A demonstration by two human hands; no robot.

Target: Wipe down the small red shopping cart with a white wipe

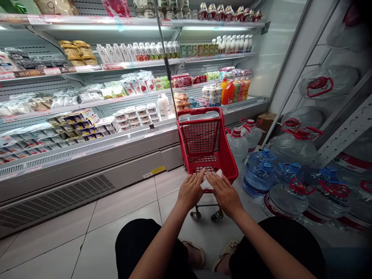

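Note:
A small white wipe (207, 185) lies over the near rim of a red shopping cart (231, 159). My right hand (225, 192) presses on the wipe with its fingers stretched forward over it, and a corner sticks out past the fingertips. Close beside it, my left hand (190, 190) touches the wipe's left edge, its fingers together and pointing into the cart. Both thumbs are mostly hidden, so the exact grip on the wipe is partly out of sight. Inside the cart, the mesh walls and bottom show.
A lit refrigerated shelf (130, 145) with cartons, cups and bottles runs behind the cart. At right stand several large water jugs (286, 197) and blue-capped bottles (258, 176). A thin dark pole (167, 66) rises at the cart's left. Below are cart wheels (196, 215) and tiled floor (122, 217).

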